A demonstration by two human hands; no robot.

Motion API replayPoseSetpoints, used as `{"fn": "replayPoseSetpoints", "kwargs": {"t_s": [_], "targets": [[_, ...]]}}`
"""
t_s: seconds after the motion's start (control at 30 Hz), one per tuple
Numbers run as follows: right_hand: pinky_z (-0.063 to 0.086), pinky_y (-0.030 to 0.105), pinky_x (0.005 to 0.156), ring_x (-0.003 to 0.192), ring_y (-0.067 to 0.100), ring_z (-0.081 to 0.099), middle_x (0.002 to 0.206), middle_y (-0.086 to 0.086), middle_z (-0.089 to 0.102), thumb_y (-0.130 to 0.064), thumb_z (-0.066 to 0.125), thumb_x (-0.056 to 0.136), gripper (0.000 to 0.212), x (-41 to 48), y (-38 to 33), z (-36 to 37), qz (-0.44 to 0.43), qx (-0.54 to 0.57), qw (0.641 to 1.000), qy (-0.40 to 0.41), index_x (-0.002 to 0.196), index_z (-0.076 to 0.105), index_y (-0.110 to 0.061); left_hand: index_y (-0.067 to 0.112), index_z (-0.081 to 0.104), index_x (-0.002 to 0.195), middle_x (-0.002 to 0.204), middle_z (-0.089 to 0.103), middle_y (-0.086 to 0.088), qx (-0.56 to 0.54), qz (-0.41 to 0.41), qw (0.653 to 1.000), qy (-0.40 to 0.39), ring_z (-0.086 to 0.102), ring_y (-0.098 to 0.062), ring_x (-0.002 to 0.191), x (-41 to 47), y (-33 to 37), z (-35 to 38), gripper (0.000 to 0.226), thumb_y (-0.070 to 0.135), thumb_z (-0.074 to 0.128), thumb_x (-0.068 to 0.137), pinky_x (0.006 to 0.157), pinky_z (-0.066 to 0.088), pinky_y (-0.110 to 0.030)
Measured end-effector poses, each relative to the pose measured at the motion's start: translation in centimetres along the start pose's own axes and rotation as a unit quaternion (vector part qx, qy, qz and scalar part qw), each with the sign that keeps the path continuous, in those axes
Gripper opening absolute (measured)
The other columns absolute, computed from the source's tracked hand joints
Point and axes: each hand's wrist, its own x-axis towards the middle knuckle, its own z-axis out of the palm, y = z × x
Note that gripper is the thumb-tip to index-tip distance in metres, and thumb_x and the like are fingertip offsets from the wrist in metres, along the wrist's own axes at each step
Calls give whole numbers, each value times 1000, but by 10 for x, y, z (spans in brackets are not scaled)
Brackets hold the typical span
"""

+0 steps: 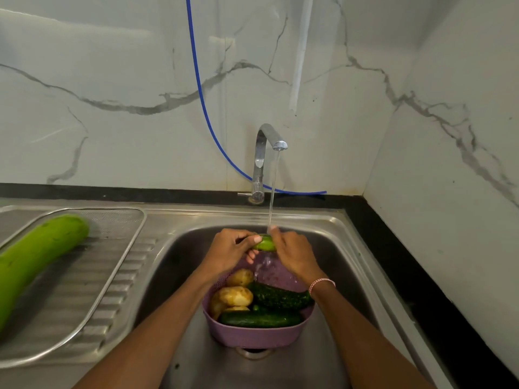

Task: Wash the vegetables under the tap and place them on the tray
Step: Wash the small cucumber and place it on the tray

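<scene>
Purple colander (252,336) of potatoes (236,296) and cucumbers (261,319) sits in the sink (345,276) at lower centre — just above it, left hand (227,251) and right hand (292,254) curl their fingers around one small green vegetable (264,243) under the tap (266,141) stream.

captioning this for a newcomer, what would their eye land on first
The left hand and right hand grip a small green vegetable under the running tap, over the sink. A big pale-green gourd lies on the tray at the left. Below the hands, a purple basket holds potatoes and dark cucumbers.
</scene>
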Motion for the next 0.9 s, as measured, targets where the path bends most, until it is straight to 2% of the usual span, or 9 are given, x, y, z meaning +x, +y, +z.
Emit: {"fn": "replayPoseSetpoints", "kwargs": {"t_s": [0.17, 0.27, 0.33, 0.43, 0.53, 0.63, 0.73, 0.8, 0.9], "targets": [[52, 46, 92, 90, 20, 62, 89, 3, 64, -49, 31, 111, 49, 10, -4, -13, 53, -87, 995, -24, 91, 63, -18, 13, 78, 109, 78, 79, -5, 44, 33, 999, -5, 77, -19, 70, 0, -4, 7, 31, 37, 69, 92, 74, 62, -29], [54, 43, 90, 91, 26, 70, 93, 8, 74, -57, 24, 111, 59, 1, -8, -3, -41, -109, 992, -44, 97, 67, -19, 7, 77, 91, 69, 76, -7, 48, -1, 999, 21, 73, -20, 60, -2, -2, 9, 34, 36, 63, 99, 67, 61, -32], [55, 43, 84, 92, 29, 70, 99, 7, 73, -49, 27, 113, 49, -5, -14, 2, -122, -192, 974, -20, 105, 65, -19, 0, 75, 82, 63, 72, -9, 12, -78, 995, 58, 65, -18, 51, 0, 3, 15, 45, 39, 62, 100, 57, 57, -31], [55, 42, 75, 87, 26, 67, 109, 2, 68, -44, 22, 112, 43, -8, -20, 5, -203, -273, 939, 44, 115, 58, -22, -5, 75, 84, 61, 67, -8, -72, -167, 980, 84, 55, -13, 47, -1, 8, 23, 51, 39, 59, 102, 51, 48, -24], [54, 42, 76, 87, 27, 66, 109, 4, 69, -54, 17, 110, 52, -9, -19, 8, -199, -295, 934, 19, 122, 57, -23, -9, 74, 91, 63, 63, -8, -106, -166, 978, 71, 53, -11, 52, -3, 7, 20, 47, 29, 51, 108, 52, 45, -22], [54, 43, 80, 90, 28, 67, 98, 6, 71, -66, 32, 106, 55, -3, -18, 5, -113, -174, 977, -41, 108, 64, -21, -8, 74, 101, 67, 65, -8, -98, -134, 985, 49, 52, -11, 57, -5, 7, 17, 37, 16, 47, 109, 47, 40, -18], [48, 25, 67, 68, 2, 65, 77, -10, 69, -55, 59, 102, 30, 1, -18, 0, -47, 70, 990, -110, 89, 68, -29, 6, 77, 112, 65, 64, -5, -111, -92, 989, 39, 51, -5, 55, -3, 6, 14, 27, 12, 51, 107, 46, 38, -15], [42, 16, 53, 53, -2, 54, 81, -10, 69, -39, 72, 99, 15, 0, -15, -1, -3, 240, 955, -173, 107, 69, -26, 6, 77, 112, 67, 63, -7, -130, -81, 986, 61, 50, -4, 55, -2, 6, 12, 25, 16, 54, 106, 46, 38, -15], [36, 16, 46, 58, 6, 47, 99, 7, 63, -20, 73, 99, 37, 2, -7, -6, 13, 352, 912, -213, 134, 61, -22, 2, 75, 114, 74, 65, -10, -162, -83, 980, 81, 53, -8, 60, -1, 5, 10, 25, 13, 53, 106, 51, 43, -17]]}}
